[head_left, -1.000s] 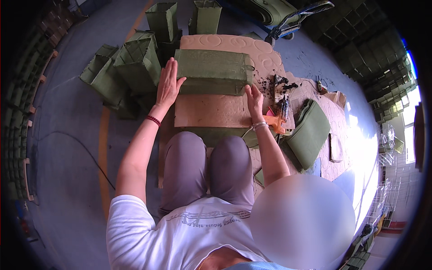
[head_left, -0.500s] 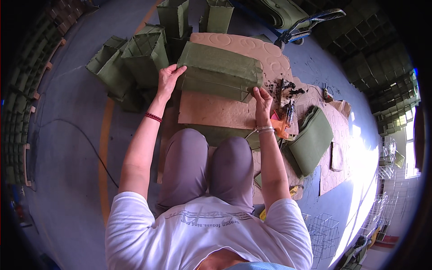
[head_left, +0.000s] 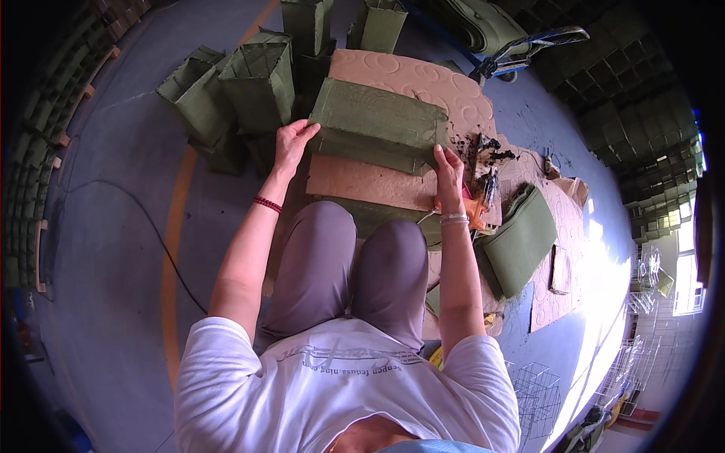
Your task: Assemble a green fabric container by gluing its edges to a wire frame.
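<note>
1. The left hand (head_left: pixel 291 147), spread flat against the end of a green box (head_left: pixel 381 124) a second ago, now pinches that end's near edge between thumb and fingers.
2. The right hand (head_left: pixel 448 166) holds the near right corner, its thumb uppermost.
3. The box lies on its side over the cardboard (head_left: pixel 362 187), slightly aslant; from where I stand, I cannot tell whether it rests fully or is raised a little.
4. The switch from flat palm to two-ended grip suggests that pressing has given way to steadying or shifting the box.
5. The count: one box in hand; four open-topped boxes (head_left: pixel 257 87) left and beyond, more partly hidden below; one folded green stack (head_left: pixel 521 245); one orange tool (head_left: pixel 476 213); one blue-framed trolley (head_left: pixel 540 41).
</note>
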Demonstrator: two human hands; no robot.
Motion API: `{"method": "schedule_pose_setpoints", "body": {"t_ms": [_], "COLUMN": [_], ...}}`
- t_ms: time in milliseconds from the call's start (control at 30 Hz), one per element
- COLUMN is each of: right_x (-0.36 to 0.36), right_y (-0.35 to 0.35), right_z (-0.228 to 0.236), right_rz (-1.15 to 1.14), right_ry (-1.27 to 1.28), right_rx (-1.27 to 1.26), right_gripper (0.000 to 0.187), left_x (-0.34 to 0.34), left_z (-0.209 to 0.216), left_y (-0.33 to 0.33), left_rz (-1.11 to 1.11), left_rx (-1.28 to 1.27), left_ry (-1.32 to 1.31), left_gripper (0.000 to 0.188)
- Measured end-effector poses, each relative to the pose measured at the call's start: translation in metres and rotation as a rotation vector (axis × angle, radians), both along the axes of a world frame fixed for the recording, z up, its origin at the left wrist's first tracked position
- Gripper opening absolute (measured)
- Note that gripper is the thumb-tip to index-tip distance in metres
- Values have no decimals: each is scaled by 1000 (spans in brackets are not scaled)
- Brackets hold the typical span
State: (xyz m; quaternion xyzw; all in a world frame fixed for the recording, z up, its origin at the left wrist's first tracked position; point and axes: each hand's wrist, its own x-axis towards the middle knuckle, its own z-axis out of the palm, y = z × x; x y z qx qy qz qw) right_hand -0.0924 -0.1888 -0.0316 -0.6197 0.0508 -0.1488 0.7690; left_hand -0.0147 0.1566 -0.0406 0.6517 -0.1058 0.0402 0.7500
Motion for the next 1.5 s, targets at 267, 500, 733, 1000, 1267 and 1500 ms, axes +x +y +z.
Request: {"method": "schedule_pose_setpoints", "body": {"t_ms": [267,500,733,1000,1267,1500], "right_x": [0,-12,-17,-24,-28,-35], "right_y": [0,9,26,37,28,32], "right_z": [-7,-16,-30,-45,-66,-41], "right_rz": [-86,-80,-173,-201,-317,-293], "right_ry": [38,-24,-75,-109,-2,-155], "right_rx": [19,83,121,115,51,203], "right_gripper": [16,18,13,28,22,38], "left_x": [-7,11,25,43,50,54], "left_z": [0,5,26,31,23,27], "left_y": [-6,13,16,25,25,35], "left_rz": [71,-141,-114,-124,-58,-58], "left_rx": [-139,-28,186,215,185,120], "left_ry": [150,268,306,378,432,453], "left_gripper": [16,18,22,14,22,22]}}
